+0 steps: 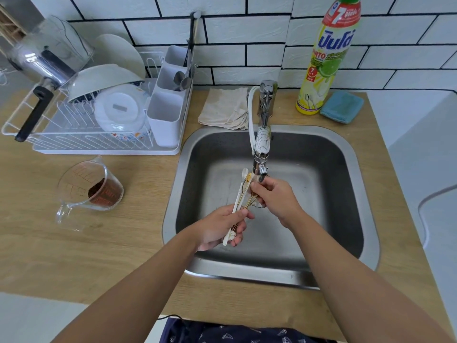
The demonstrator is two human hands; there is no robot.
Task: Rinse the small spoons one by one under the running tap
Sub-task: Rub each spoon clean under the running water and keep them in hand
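Left hand (222, 227) grips bundled small spoons (241, 194), bowls aimed up-away toward tap (261, 154); right hand (274, 196) pinches one, its bowl hidden.

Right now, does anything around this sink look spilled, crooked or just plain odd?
Mostly tidy. The glass measuring jug left of the sink lies tipped on its side with brown grounds still inside. The pan in the drying rack sits tilted, handle overhanging the rim.

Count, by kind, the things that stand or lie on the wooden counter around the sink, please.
Dish rack: 1
Measuring jug: 1
Cloth: 1
Dish soap bottle: 1
Blue sponge: 1
Total: 5
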